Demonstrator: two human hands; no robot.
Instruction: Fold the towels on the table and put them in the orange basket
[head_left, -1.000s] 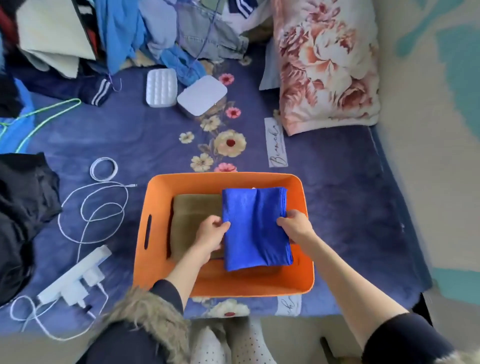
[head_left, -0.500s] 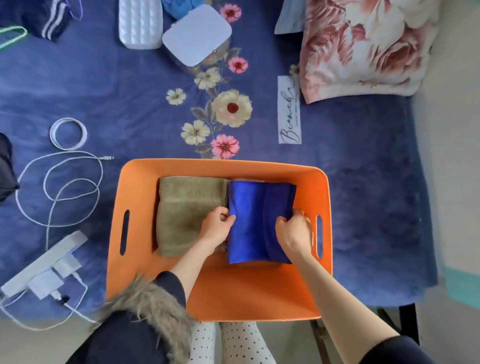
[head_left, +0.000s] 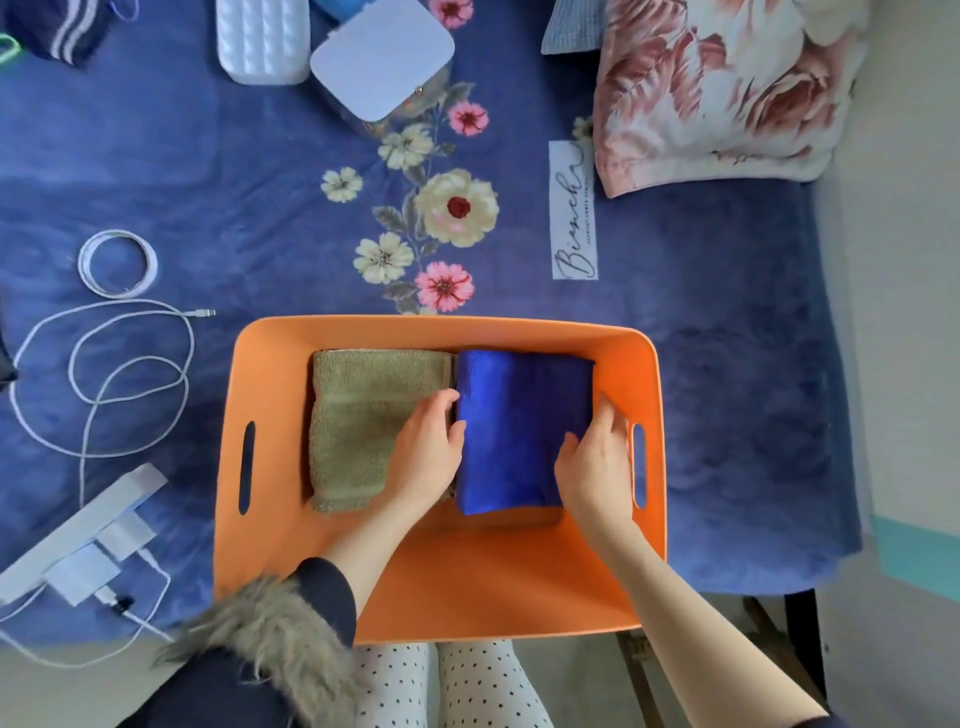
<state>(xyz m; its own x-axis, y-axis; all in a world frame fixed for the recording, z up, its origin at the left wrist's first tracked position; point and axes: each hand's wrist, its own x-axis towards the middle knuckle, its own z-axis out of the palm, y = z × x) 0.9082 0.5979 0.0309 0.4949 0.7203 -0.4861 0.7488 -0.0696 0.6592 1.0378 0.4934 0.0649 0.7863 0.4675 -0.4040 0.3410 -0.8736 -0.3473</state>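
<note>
The orange basket (head_left: 441, 597) sits on the blue floral blanket, close in front of me. Inside it, a folded olive towel (head_left: 363, 415) lies flat on the left. A folded blue towel (head_left: 519, 415) lies beside it on the right, touching it. My left hand (head_left: 426, 457) grips the blue towel's left edge, thumb on top and fingers tucked between the two towels. My right hand (head_left: 597, 467) grips its right edge, thumb on top and fingers down between the towel and the basket wall.
White cables (head_left: 104, 364) and a white power strip with plugs (head_left: 88, 551) lie left of the basket. A white box (head_left: 382, 67) and a white tray (head_left: 262, 41) sit at the back. A floral pillow (head_left: 727, 83) fills the back right.
Both hands have lowered the blue towel from above the basket down to its floor, next to the olive towel. The view has tilted down and closer.
</note>
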